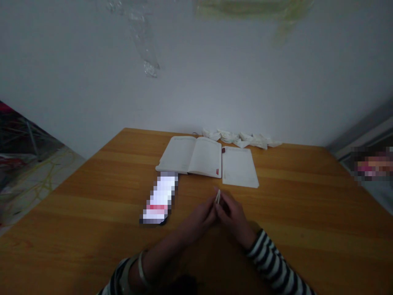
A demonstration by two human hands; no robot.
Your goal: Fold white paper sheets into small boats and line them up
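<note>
My left hand (199, 215) and my right hand (233, 217) meet above the wooden table (294, 196), their fingertips together. Pinched between them stands a small white strip (217, 196), likely folded paper, its lower part hidden by my fingers. Beyond my hands lies an open notebook (192, 155) with a red ribbon marker, and to its right a white paper sheet or booklet (239, 167). A phone with a pixelated screen (159, 198) lies to the left, nearest my left hand but apart from it.
Crumpled white tissues (239, 139) lie along the table's far edge, against a white wall (196, 69). The table's left and right edges drop away to the floor. A pixelated object (373, 164) sits beyond the right edge.
</note>
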